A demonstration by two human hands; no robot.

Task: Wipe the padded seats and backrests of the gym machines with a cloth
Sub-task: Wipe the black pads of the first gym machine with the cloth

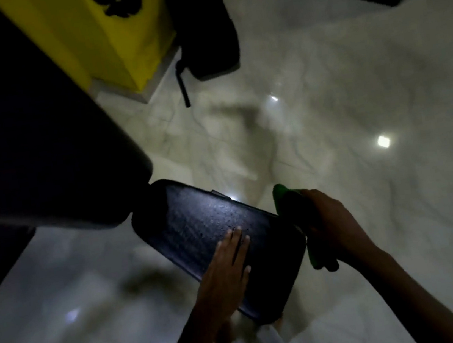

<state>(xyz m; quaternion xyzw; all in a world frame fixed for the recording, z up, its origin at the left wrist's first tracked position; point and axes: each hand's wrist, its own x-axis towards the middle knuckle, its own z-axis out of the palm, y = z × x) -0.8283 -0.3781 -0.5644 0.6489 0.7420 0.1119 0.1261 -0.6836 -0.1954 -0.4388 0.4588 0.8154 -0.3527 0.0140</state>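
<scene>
Wiping black textured padded seat (198, 227): left hand (228, 260) flat on it, right hand (331, 229) gripping green cloth (287, 206) at its edge. Next: sweeping across.

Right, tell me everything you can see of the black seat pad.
The seat pad is a black, rounded-corner rectangle with a grainy, slightly shiny, vinyl-looking cover. It lies tilted across the view below the larger backrest, above the pale floor. The left hand rests flat on it; the right hand holds a green cloth at its far edge.

Left hand (226, 269) flat, fingers straight, right hand (330, 226) curled in grip
</scene>
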